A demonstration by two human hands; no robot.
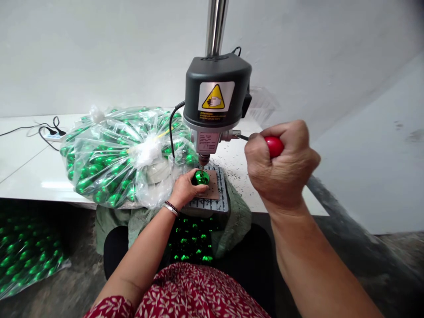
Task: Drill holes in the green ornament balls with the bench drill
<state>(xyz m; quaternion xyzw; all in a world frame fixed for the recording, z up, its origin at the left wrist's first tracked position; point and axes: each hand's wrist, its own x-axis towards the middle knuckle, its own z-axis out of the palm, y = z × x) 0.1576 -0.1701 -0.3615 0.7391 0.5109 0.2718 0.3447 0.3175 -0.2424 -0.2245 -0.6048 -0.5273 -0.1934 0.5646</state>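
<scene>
A shiny green bauble (202, 177) is held in my left hand (186, 187), thumb and fingers around it. It rests on a small brown board (214, 187) on the base of a bench drill press (217, 84). The bit comes down right at the bauble's top; whether it has entered cannot be made out. My right hand (281, 161) is wrapped around the red knob (274, 146) of the drill's feed lever, to the right of the drill head.
A clear plastic bag (109, 159) full of green baubles lies on the white table (43, 176) at left. Another bag of baubles (26, 251) is on the floor. More baubles (194, 238) sit below the drill. Dark shavings (235, 165) are scattered nearby. A power strip (54, 136) stands far left.
</scene>
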